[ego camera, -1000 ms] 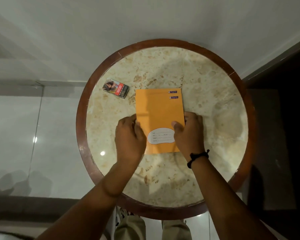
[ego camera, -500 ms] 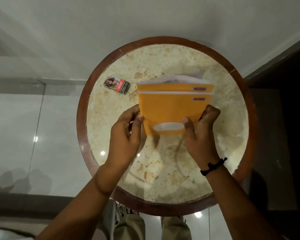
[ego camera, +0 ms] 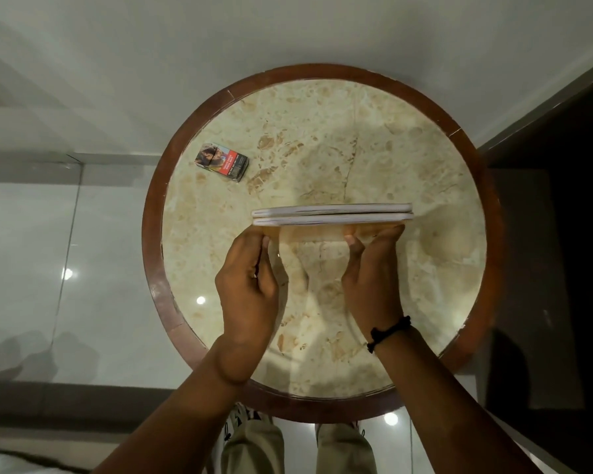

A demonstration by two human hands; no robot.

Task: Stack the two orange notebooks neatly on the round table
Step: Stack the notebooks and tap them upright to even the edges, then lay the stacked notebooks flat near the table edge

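Both forearms reach forward over the near edge of the round table. The left hand (ego camera: 249, 278) and right hand (ego camera: 374, 271) face each other, palms inward, fingers curled, each gripping 1 end of the 2 notebooks (ego camera: 332, 214). A black cord bracelet (ego camera: 389, 333) circles the right wrist.

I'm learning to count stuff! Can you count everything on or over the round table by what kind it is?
Notebooks: 2, held on edge together over the table
Small printed box: 1, lying flat on the table
Hands: 2, left hand and right hand, both gripping the notebooks
Wristband: 1, black, on the right wrist
Total: 6
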